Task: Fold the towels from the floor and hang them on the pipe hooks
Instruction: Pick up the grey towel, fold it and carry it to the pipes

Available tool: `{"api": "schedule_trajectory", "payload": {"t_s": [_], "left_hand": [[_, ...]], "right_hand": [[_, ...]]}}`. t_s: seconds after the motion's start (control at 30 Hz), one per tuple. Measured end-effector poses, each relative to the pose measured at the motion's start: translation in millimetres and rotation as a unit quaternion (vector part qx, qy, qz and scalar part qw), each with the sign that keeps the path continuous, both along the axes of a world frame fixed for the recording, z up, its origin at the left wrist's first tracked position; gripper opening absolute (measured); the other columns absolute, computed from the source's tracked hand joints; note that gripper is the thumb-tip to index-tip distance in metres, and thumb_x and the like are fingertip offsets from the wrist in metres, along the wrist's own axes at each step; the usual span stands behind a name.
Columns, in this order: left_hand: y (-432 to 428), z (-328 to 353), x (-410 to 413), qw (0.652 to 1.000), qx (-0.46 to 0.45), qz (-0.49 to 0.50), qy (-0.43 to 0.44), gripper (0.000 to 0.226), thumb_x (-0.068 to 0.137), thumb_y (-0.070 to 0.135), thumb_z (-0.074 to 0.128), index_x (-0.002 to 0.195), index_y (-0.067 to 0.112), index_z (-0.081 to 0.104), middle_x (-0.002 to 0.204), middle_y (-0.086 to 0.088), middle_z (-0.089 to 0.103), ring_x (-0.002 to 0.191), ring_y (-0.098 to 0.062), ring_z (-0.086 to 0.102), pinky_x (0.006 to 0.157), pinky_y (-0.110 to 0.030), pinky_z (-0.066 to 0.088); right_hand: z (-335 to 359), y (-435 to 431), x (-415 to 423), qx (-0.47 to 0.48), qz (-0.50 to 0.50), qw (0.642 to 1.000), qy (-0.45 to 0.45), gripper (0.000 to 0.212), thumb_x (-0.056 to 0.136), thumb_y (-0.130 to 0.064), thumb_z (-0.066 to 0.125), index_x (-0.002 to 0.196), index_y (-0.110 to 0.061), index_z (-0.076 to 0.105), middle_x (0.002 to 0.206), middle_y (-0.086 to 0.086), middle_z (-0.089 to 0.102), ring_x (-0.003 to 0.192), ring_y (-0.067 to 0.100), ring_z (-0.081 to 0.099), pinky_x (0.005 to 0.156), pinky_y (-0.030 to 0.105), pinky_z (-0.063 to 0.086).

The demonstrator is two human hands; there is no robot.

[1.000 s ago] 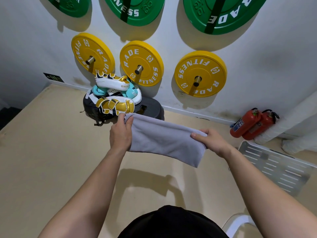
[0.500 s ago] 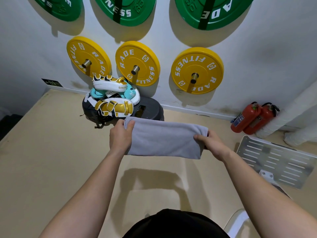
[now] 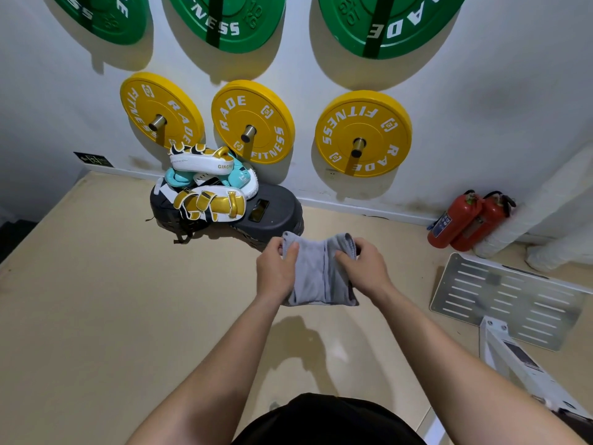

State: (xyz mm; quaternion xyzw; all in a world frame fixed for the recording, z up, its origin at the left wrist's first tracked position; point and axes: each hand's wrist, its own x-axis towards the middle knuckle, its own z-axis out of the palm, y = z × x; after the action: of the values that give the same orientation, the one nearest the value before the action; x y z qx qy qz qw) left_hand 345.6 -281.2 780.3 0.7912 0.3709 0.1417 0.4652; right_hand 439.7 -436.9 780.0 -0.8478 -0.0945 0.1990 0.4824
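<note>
Below the wall's yellow plates (image 3: 253, 122), above the tan floor (image 3: 96, 316), left hand (image 3: 276, 274) and right hand (image 3: 365, 271) have swung together, each pinching an end of the grey towel (image 3: 316, 277), stretched wide a moment ago, now doubled, one more fold made, long axis hanging down, ends uppermost.

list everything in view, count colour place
green weight plates: 3, green, high on wall
yellow weight plates: 3, yellow, on wall below them
black base: 1, black, floor by wall
strike pads: several, white, gold, teal, piled on black base
fire extinguishers: 2, red, floor at right
slotted plate: 1, silver, floor at right
towel: 1, grey, between both hands
left hand: 1, grips towel's left side
right hand: 1, grips towel's right side
</note>
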Motion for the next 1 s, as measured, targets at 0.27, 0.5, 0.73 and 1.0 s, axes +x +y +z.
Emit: {"api": "schedule_trajectory", "payload": {"t_s": [0.27,0.5,0.73,1.0], "left_hand": [[-32.6,2.7,7.1,0.997,-0.045,-0.048,-0.027,0.017,0.095,0.034,0.063,0.09,0.018,0.069,0.081,0.009,0.069,0.074,-0.003,0.062,0.058,-0.011,0.041],[-32.8,9.3,14.0,0.995,-0.06,-0.07,-0.039,0.022,0.097,0.041,0.057,0.097,0.029,0.076,0.081,0.01,0.075,0.076,-0.008,0.069,0.068,-0.028,0.054],[-25.4,22.3,22.4,0.987,-0.093,-0.128,-0.032,0.02,0.085,0.039,0.074,0.092,0.022,0.068,0.084,0.002,0.071,0.082,-0.018,0.065,0.073,-0.035,0.053],[-12.8,42.5,21.3,0.971,0.001,-0.237,-0.002,0.012,0.094,0.027,0.053,0.088,0.027,0.062,0.085,0.008,0.067,0.088,-0.017,0.061,0.076,-0.036,0.05]], "right_hand": [[4.1,8.1,-16.4,0.067,0.041,0.995,0.057,0.021,0.075,-0.041,0.064,0.093,-0.029,0.065,0.089,-0.007,0.069,0.081,0.022,0.071,0.073,0.05,0.06],[17.6,3.9,-20.1,0.132,0.046,0.987,0.085,0.024,0.084,-0.014,0.062,0.102,-0.024,0.073,0.092,0.003,0.072,0.076,0.021,0.073,0.069,0.044,0.063],[23.3,-14.6,-8.3,0.159,0.149,0.971,0.1,0.043,0.087,0.007,0.051,0.113,-0.024,0.068,0.097,-0.004,0.07,0.082,0.011,0.062,0.069,0.03,0.058],[24.9,-35.6,17.7,-0.092,0.126,0.978,-0.142,0.095,0.055,-0.04,0.083,0.138,-0.029,0.039,0.132,-0.003,0.035,0.119,0.014,0.035,0.094,0.032,0.042]]}}
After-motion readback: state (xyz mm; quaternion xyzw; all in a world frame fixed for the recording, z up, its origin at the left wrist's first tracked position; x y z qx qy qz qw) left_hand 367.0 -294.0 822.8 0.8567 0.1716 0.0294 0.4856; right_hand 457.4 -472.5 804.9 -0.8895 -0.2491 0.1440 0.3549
